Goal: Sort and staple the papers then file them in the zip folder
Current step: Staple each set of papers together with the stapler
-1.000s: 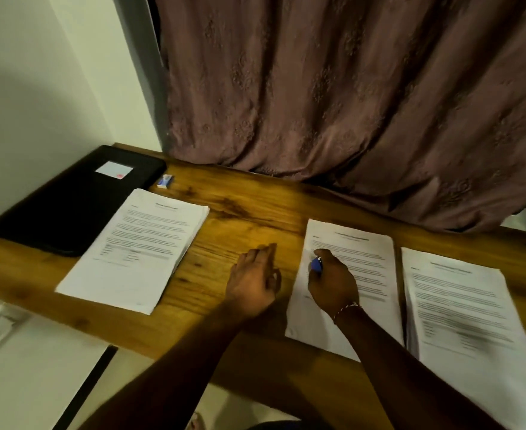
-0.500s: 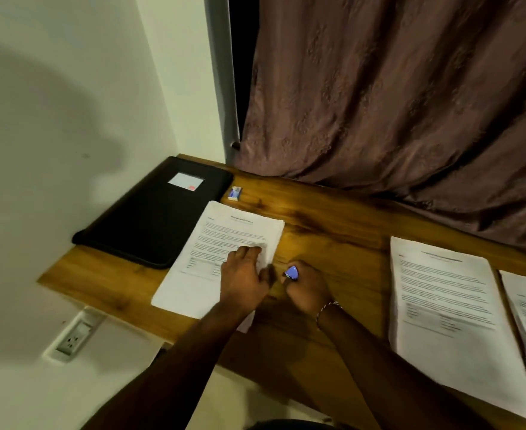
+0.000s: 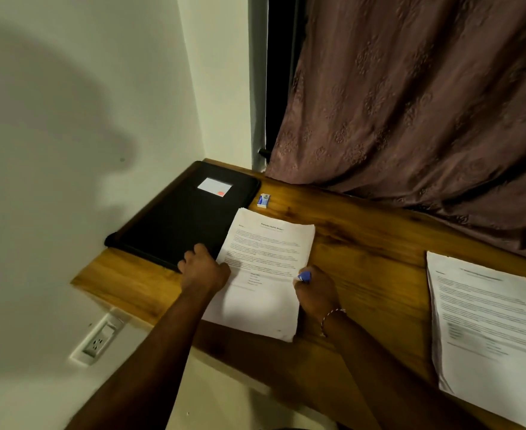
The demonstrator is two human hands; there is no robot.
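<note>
I am counting two hands, the left hand (image 3: 204, 270) and the right hand (image 3: 316, 290); two paper stacks, the near stack (image 3: 268, 252) and the right stack (image 3: 488, 321); one black zip folder (image 3: 178, 225), one small box (image 3: 263, 200), one blue stapler (image 3: 304, 277), one wall socket (image 3: 99, 339), one curtain (image 3: 410, 103).

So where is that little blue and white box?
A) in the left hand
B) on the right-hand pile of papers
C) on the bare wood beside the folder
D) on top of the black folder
C: the box lies on the wooden desk, close by the far corner of the black folder, just beyond the pile of papers.
</note>
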